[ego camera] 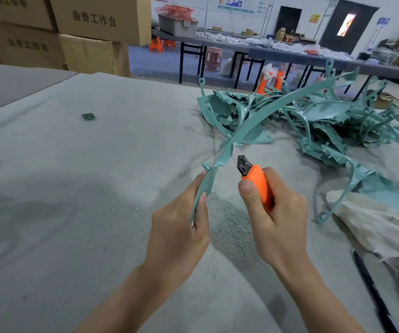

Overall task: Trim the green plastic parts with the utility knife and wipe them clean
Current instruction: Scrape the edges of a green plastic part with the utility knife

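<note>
My left hand (180,227) grips the near end of a long curved green plastic part (261,116) that arcs up and away to the right. My right hand (277,212) holds an orange utility knife (257,183) with a black nose. Its short blade touches the part's edge just above my left fingers. A heap of more green parts (313,116) lies on the table behind. Pale green shavings (229,219) are scattered under my hands. A crumpled whitish cloth (381,224) lies at the right.
The work surface is a grey felt-covered table (73,188). A small green chip (88,116) lies far left. A black rod (373,292) lies at the right front. Cardboard boxes (92,25) stack at the back left; long tables (277,54) stand beyond.
</note>
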Demonstrator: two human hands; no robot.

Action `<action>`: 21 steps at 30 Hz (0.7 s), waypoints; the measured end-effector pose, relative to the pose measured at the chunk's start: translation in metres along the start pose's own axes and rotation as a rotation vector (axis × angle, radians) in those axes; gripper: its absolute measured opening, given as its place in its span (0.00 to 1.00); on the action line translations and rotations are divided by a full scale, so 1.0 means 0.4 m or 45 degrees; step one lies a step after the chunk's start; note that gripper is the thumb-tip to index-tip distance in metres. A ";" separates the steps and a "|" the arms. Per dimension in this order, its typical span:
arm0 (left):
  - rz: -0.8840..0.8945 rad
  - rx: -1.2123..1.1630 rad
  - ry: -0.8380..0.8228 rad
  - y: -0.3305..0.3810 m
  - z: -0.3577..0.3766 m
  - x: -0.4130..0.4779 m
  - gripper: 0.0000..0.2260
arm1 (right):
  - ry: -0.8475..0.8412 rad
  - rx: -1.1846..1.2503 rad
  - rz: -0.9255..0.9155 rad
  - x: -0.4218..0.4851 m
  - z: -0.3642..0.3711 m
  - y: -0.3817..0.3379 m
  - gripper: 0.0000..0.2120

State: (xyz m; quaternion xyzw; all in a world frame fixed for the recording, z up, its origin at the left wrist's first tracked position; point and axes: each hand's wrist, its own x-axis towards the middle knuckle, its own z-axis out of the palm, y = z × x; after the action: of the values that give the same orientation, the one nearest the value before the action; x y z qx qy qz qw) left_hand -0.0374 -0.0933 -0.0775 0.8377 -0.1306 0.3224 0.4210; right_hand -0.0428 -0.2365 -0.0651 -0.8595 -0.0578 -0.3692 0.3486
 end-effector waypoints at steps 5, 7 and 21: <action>-0.037 0.049 0.004 -0.003 0.000 0.004 0.15 | 0.093 0.210 -0.005 0.002 -0.005 -0.004 0.27; -0.048 0.046 0.021 -0.006 0.001 0.004 0.16 | 0.105 0.366 0.071 0.004 -0.002 -0.008 0.32; -0.042 -0.191 -0.001 -0.031 0.023 -0.008 0.14 | -0.223 0.912 0.449 0.015 -0.006 -0.028 0.11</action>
State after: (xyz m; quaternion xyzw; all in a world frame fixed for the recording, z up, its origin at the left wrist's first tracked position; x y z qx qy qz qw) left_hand -0.0297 -0.0929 -0.0912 0.8061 -0.1408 0.3042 0.4878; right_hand -0.0440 -0.2305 -0.0538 -0.7086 -0.0639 -0.1858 0.6777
